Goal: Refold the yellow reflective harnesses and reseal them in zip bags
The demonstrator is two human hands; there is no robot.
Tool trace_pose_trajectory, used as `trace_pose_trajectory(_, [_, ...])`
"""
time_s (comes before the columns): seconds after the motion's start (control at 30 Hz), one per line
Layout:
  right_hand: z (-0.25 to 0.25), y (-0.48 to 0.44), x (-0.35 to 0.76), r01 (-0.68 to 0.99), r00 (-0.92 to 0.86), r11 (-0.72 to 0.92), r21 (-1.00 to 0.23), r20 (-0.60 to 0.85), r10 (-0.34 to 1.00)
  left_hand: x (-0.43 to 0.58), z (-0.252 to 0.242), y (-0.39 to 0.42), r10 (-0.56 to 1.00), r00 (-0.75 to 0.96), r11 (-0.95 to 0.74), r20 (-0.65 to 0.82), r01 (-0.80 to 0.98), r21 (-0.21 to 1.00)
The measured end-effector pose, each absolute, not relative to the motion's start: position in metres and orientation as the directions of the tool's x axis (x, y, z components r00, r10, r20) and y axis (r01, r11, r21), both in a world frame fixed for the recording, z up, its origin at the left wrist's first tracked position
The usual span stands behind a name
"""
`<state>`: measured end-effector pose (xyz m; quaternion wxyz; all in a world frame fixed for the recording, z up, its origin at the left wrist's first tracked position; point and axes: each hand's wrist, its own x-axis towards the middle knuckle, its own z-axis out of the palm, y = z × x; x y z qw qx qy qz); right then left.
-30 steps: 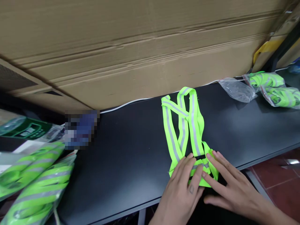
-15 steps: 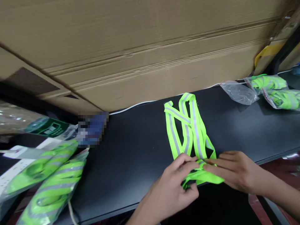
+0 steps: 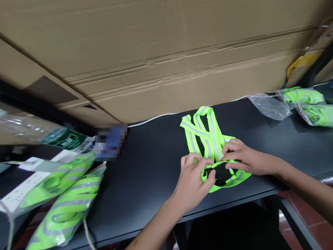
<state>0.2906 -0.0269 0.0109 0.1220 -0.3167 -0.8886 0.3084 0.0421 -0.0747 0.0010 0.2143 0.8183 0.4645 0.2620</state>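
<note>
The left hand point(image 3: 191, 182) curls closed on the lower band of a neon reflective vest point(image 3: 213, 136), lying flat on the black tabletop point(image 3: 156, 180) at lower centre; the right hand point(image 3: 247, 159) seems to pinch its strap.

Passage: black table point(image 3: 156, 173) between left hand point(image 3: 192, 184) and bagged vests point(image 3: 65, 205); more table in front of right hand point(image 3: 247, 159). Obstacles: cardboard box point(image 3: 166, 62) along far edge; reflective vest point(image 3: 197, 130) under both hands; bagged vests far right point(image 3: 304, 104).
</note>
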Motion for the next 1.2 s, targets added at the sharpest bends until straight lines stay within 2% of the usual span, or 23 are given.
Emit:
trace_pose_trajectory(0.13, [0.008, -0.026, 0.286, 0.554, -0.759, 0.654, -0.516, 0.011, 0.652, 0.043, -0.006, -0.07, 0.883, 0.427, -0.464, 0.193, 0.734, 0.496])
trace_pose_trajectory(0.2, [0.003, -0.027, 0.284, 0.558, -0.761, 0.699, -0.447, 0.062, 0.646, 0.045, -0.009, -0.066, 0.848, 0.436, -0.528, 0.302, 0.747, 0.404])
trace_pose_trajectory(0.27, [-0.004, -0.027, 0.282, 0.586, -0.731, 0.71, -0.391, 0.124, 0.671, 0.045, -0.01, -0.062, 0.735, 0.551, -0.675, 0.394, 0.645, 0.358])
trace_pose_trajectory(0.37, [-0.012, -0.026, 0.285, 0.647, -0.628, 0.674, -0.355, 0.252, 0.736, 0.042, -0.013, -0.057, 0.594, 0.711, -0.786, 0.377, 0.413, 0.46])
trace_pose_trajectory(0.5, [-0.01, -0.028, 0.301, 0.587, -0.602, 0.742, -0.324, 0.438, 0.667, 0.037, -0.015, -0.052, 0.614, 0.721, -0.708, 0.321, 0.325, 0.627])
trace_pose_trajectory(0.63, [-0.002, -0.038, 0.328, 0.337, -0.782, 0.889, -0.31, 0.433, 0.448, 0.038, -0.013, -0.052, 0.701, 0.666, -0.6, 0.255, 0.359, 0.715])
trace_pose_trajectory(0.73, [-0.002, -0.046, 0.342, 0.333, -0.805, 0.889, -0.313, 0.396, 0.441, 0.039, -0.01, -0.052, 0.729, 0.645, -0.537, 0.228, 0.333, 0.775])
trace_pose_trajectory(0.93, [-0.004, -0.038, 0.323, 0.342, -0.726, 0.832, -0.437, 0.439, 0.529, 0.04, -0.007, -0.05, 0.746, 0.645, -0.471, 0.167, 0.333, 0.817])
trace_pose_trajectory(1.0, [-0.004, -0.032, 0.311, 0.35, -0.695, 0.827, -0.439, 0.471, 0.544, 0.041, -0.006, -0.051, 0.75, 0.639, -0.463, 0.168, 0.328, 0.823])
trace_pose_trajectory(1.2, [-0.01, -0.034, 0.3, 0.489, -0.686, 0.844, -0.22, 0.501, 0.528, 0.043, -0.008, -0.054, 0.764, 0.601, -0.504, 0.235, 0.328, 0.799])
